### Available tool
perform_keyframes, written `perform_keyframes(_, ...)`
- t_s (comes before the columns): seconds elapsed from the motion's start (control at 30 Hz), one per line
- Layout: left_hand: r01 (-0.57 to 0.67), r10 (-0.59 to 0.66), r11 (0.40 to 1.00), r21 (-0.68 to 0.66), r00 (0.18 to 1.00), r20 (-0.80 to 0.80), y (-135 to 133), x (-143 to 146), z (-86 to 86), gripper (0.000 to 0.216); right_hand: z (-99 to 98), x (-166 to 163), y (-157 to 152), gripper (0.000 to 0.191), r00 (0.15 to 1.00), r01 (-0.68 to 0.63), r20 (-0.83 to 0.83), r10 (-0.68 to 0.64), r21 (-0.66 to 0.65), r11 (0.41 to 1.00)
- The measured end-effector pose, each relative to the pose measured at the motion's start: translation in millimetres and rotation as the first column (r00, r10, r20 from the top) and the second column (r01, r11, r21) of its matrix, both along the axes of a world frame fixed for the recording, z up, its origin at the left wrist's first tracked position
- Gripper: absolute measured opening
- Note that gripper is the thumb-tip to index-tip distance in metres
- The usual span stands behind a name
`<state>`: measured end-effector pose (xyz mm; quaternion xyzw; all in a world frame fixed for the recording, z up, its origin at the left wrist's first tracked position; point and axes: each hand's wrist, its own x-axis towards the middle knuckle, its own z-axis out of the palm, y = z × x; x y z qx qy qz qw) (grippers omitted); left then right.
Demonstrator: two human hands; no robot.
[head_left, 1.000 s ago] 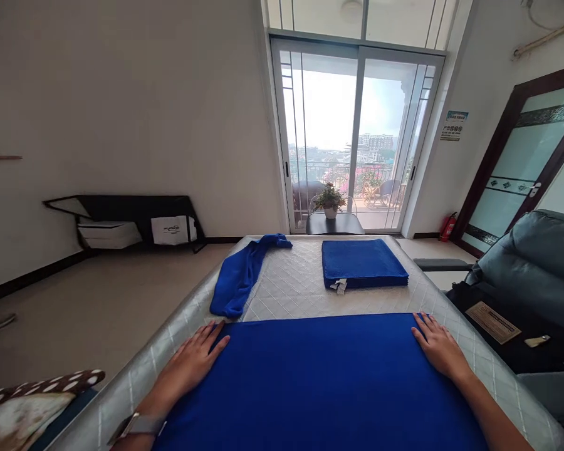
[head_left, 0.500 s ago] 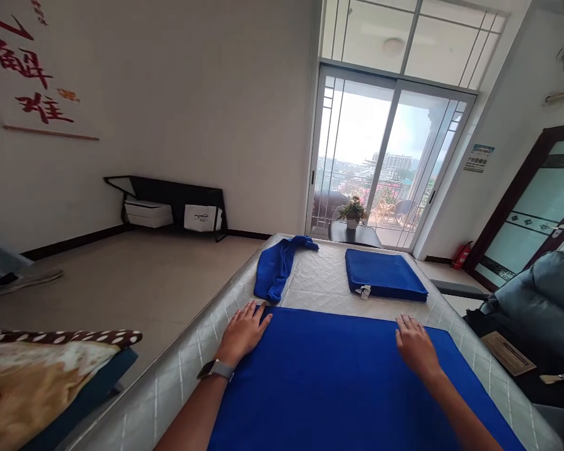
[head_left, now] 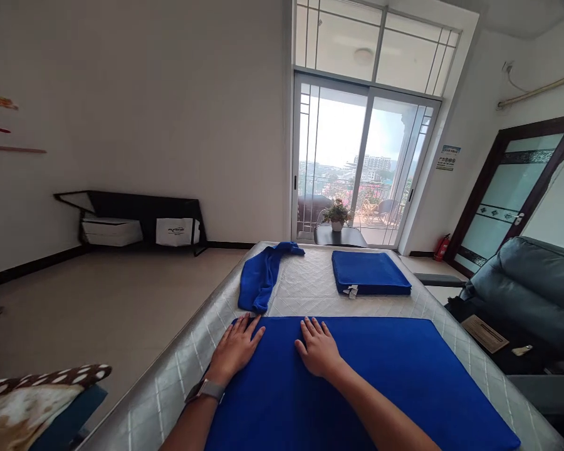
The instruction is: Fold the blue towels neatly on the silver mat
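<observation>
A large blue cloth [head_left: 371,382] lies spread flat across the near part of a white quilted mattress [head_left: 305,275]. My left hand [head_left: 237,344] rests palm down on the cloth's far left corner, fingers spread, a watch on the wrist. Flat on the cloth near the middle of its far edge is my right hand [head_left: 318,347], fingers extended. Just beyond my left fingertips a crumpled blue cloth [head_left: 261,275] lies along the mattress's left side. Farther right sits a neat stack of folded blue cloths [head_left: 371,272] with white tags at its front edge.
A potted plant [head_left: 337,214] stands on a dark table beyond the mattress, before glass sliding doors [head_left: 331,144]. On the right is a dark leather sofa [head_left: 531,282]. A patterned blanket [head_left: 32,407] is at lower left. White boxes [head_left: 113,230] sit along the wall.
My right hand has moved left along the cloth's far edge, closer to my left hand. The left hand stays at its corner. The whole view has turned slightly right.
</observation>
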<state>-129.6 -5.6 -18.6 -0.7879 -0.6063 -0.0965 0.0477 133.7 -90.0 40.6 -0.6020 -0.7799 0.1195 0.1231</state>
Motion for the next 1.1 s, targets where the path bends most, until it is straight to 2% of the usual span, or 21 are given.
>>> perform_keyframes(0.17, 0.027, -0.026, 0.999, 0.026, 0.999, -0.038, 1, -1, -6.6, 0.051, 2.6, 74, -7, 0.071, 0.988, 0.138, 0.077, -0.134, -0.05, 0.989)
perform_keyframes(0.33, 0.034, -0.033, 0.999, 0.014, 0.995, -0.093, 1, -2, -6.3, 0.053, -3.5, 160, -20, 0.073, 0.956, 0.254, 0.167, -0.241, -0.063, 0.965)
perform_keyframes(0.5, 0.039, -0.039, 0.999, 0.009, 0.999, -0.026, 5, -6, -7.6, 0.055, -10.0, 248, -37, 0.073, 0.896, 0.396, 0.224, -0.383, -0.012, 0.918)
perform_keyframes(0.6, 0.012, -0.012, 1.0, -0.008, 1.0, 0.004, 10, -10, -11.8, 0.059, -16.2, 290, -44, 0.073, 0.857, 0.456, 0.247, -0.451, 0.041, 0.889)
perform_keyframes(0.77, 0.037, -0.037, 0.999, 0.039, 0.999, 0.009, 16, -15, -19.6, 0.058, -32.2, 327, -42, 0.071, 0.813, 0.505, 0.285, -0.507, 0.086, 0.859)
perform_keyframes(1.0, -0.018, 0.018, 1.0, 0.026, 1.0, -0.002, 15, -14, -18.1, 0.059, -48.9, 346, -37, 0.075, 0.788, 0.546, 0.264, -0.556, 0.118, 0.83)
perform_keyframes(1.1, -0.004, 0.005, 1.0, 0.016, 1.0, -0.006, 14, -12, -13.7, 0.058, -55.0, 351, -36, 0.075, 0.796, 0.53, 0.257, -0.548, 0.141, 0.836)
